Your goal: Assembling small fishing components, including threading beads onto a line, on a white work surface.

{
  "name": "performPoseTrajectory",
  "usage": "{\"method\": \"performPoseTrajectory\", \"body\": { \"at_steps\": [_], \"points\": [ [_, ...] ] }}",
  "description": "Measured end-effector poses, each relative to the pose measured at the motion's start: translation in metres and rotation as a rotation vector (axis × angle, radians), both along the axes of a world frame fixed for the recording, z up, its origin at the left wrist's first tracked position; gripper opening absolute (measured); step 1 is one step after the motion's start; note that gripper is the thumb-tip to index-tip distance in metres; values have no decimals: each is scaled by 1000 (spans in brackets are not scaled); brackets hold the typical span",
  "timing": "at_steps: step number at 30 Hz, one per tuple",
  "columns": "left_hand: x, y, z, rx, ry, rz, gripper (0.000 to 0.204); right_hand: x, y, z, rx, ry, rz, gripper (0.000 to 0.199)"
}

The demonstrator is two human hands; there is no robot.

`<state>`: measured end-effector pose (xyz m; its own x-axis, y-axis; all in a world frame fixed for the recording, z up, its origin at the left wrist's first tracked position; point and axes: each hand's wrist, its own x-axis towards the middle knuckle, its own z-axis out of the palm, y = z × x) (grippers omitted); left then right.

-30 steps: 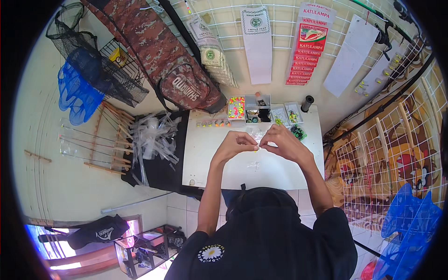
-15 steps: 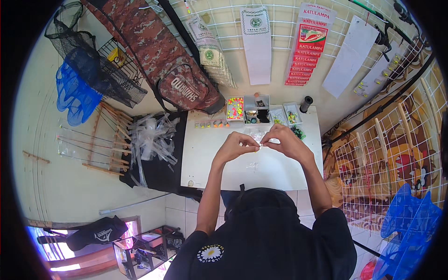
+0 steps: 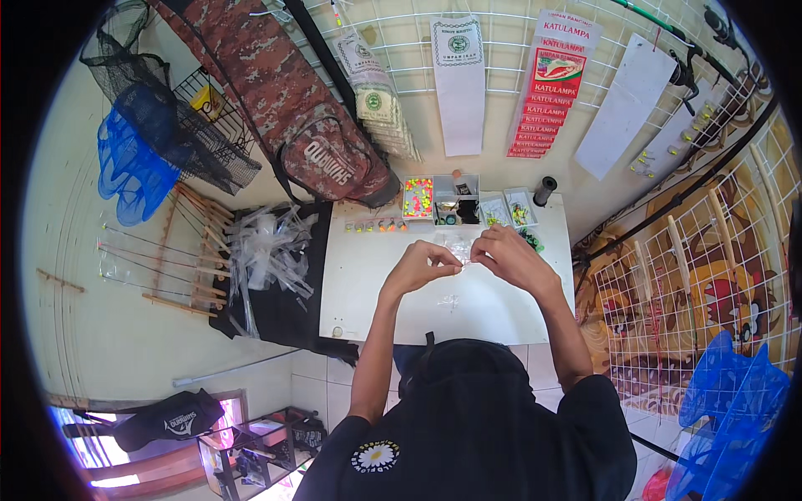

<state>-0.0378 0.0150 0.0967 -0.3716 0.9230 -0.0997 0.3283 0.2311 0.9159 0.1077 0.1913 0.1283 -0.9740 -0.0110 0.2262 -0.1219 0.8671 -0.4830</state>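
Observation:
Over the white tabletop, my left hand is closed in a pinch, thumb against forefinger. Facing it, my right hand is closed too, with its fingertips pointing left. A tiny pale thing shows between the fingertips, too small to name. Small clear plastic pieces lie on the tabletop nearer to me. More clear plastic is just beyond my fingers. To the far left of my hands, a row of small green and orange items sits along the table.
At the table's back stand a tray of bright beads, a divided white box, small trays with yellow-green pieces and a dark cylinder. Clear plastic bags pile up on the left. Packets hang from the wall grid.
The whole view has shifted slightly. My right fingers have drawn closer together, and the fingertips of my two hands are a little farther apart.

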Motion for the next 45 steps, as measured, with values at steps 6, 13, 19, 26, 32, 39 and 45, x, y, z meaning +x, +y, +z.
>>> {"method": "performPoseTrajectory", "body": {
  "at_steps": [6, 13, 19, 26, 32, 39, 45],
  "points": [
    [1, -1, 0, -15, 62, -21, 15, 0, 2, -1, 38, -51, 5, 10],
    [-3, -1, -4, -14, 5, -99, 17, -6, 2, 10, -17, -127, -10, 11],
    [1, -1, -6, 11, -88, -74, 17, -11, -2, 6, -22, 85, -17, 9],
    [2, -8, -3, 45, -243, 4, 17, -11, 7, 2, -89, 28, -54, 10],
    [0, -12, -1, 8, -229, 23, 18, -7, 12, 0, -78, 105, -165, 7],
    [6, -14, -21, 43, -255, 139, 19, 5, -19, -41, -525, 420, -519, 9],
    [9, -10, -24, 38, -254, 136, 18, 18, -49, -73, -837, 66, -448, 18]
  ]
}}
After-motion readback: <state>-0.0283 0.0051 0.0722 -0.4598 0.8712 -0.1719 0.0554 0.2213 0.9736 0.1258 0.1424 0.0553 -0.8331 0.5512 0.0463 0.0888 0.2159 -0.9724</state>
